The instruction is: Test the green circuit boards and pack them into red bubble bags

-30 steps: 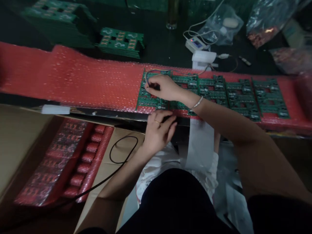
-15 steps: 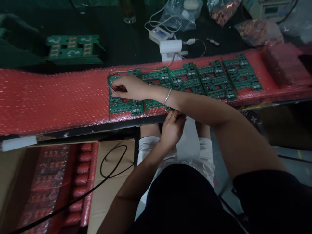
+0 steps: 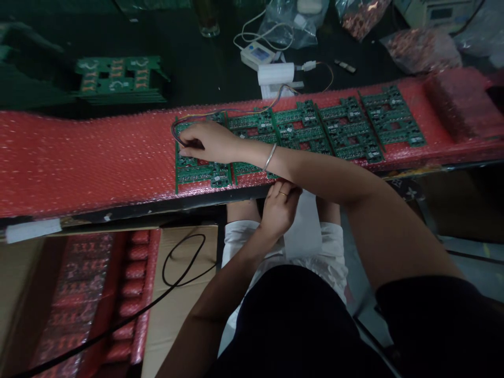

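Observation:
My right hand [image 3: 210, 143] reaches across to the leftmost green circuit board [image 3: 197, 172] and is closed in a pinch on the end of a thin multi-coloured wire lead [image 3: 240, 110]. The fingertips hide the lead's tip, close against the board. Below the table edge, my left hand [image 3: 277, 207] is closed at the top of a white paper sheet [image 3: 303, 231] hanging over my lap; its fingertips are partly hidden by my right forearm. Several more circuit boards [image 3: 301, 126] lie in a row to the right, on red bubble wrap [image 3: 86, 163].
The lead runs back to a white box [image 3: 275, 74] beside a small white meter [image 3: 256, 55]. A stack of green boards [image 3: 122, 79] stands at the back left. Bags of copper-coloured parts [image 3: 423, 50] sit at the back right. An open carton [image 3: 185, 304] stands below the table.
My right hand keeps its place on the leftmost board with the lead. My left hand has shifted only slightly, and the view has moved a little.

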A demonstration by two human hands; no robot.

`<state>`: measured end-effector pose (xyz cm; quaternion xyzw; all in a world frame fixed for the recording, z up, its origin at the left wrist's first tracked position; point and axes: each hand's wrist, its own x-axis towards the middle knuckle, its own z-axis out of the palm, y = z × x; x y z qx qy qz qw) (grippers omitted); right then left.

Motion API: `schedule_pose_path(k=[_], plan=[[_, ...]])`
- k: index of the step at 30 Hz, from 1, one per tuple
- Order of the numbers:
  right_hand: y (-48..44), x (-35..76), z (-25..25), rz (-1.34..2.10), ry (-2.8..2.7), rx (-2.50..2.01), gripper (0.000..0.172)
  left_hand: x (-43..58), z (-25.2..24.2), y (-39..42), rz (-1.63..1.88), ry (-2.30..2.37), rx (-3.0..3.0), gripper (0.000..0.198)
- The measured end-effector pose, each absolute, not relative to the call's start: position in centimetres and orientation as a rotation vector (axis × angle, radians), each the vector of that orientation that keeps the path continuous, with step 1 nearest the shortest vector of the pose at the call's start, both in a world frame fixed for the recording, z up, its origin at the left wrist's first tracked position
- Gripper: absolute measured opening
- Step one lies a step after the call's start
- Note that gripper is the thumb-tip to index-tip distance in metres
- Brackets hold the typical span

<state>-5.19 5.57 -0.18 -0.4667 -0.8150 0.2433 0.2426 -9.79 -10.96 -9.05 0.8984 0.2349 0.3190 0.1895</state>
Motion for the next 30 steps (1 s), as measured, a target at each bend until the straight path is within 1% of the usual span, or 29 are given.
schedule_pose_path(k=[7,11,14,17,20,22,25,30], plan=[[5.6,-3.7,2.0,0.499,-2.066,-1.375,0.029,-9.2,-9.1,-11.9,0.906,0.709,2.463,0.023],[5.4,-0.3,1.4,0.451,-1.882,-1.41,0.029,-11.2,-5.7,-11.5,1.021,0.695,2.446,0.018],[5.6,2.0,-0.8,0.453,-1.769,-1.377,0.034,-14.7,-2.0,-7.2,1.117,0.907,2.323,0.015],[5.7,2.9,-2.7,0.463,-1.698,-1.302,0.035,-19.2,0.3,0.1,1.064,1.181,2.208,0.015],[5.2,2.8,-3.3,0.473,-1.67,-1.27,0.038,-22.7,0.5,7.0,0.927,1.309,2.168,0.01],[4.8,2.5,-3.1,0.481,-1.667,-1.286,0.04,-23.9,-0.1,9.8,0.835,1.312,2.206,0.008],[4.5,2.3,-2.7,0.484,-1.665,-1.322,0.042,-24.2,-1.1,11.3,0.728,1.27,2.271,0.009],[4.6,2.4,-2.8,0.5,-1.663,-1.326,0.038,-24.0,-1.7,11.1,0.702,1.221,2.312,0.013]])
